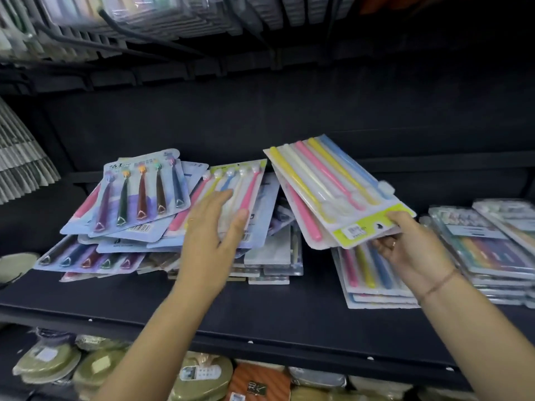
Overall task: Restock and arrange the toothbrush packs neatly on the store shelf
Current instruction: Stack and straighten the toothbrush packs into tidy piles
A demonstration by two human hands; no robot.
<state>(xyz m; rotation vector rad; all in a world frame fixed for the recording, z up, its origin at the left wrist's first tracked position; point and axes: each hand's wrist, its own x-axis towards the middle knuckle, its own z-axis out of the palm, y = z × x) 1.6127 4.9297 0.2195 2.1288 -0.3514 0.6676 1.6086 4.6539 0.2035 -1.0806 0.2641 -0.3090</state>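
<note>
On the far left of the dark shelf (pixel 260 314) I have the untidy heap (pixel 115 247): toothbrush packs fanned at odd angles, one with dark handles (pixel 144 192) skewed on top. This is clearly the part not yet sorted.

My left hand (pixel 211 227) is over the right side of that heap, fingers straight and a little spread, flat above a pastel pack (pixel 249 183). It grips nothing. The frame is blurred there, so I cannot say whether the palm presses the pack or hovers just over it.

Further right, my right hand (pixel 411 247) pinches the held packs (pixel 333 192) by their yellow-green header end, thumb on top and fingers curled under. There seem to be at least two in the grip. They are tilted, the far end raised toward the back of the shelf, and they hang above the matching stack (pixel 373 279), not on it. At the far right sits a squarer pile of dark packs (pixel 486 250).

I judge the step to be sorting by kind: gathering pastel packs onto their own stack. Next I need to level the held packs, square their edges with the stack below and lower them, then draw the loose pastel pack out of the heap without dragging its neighbours along.
</note>
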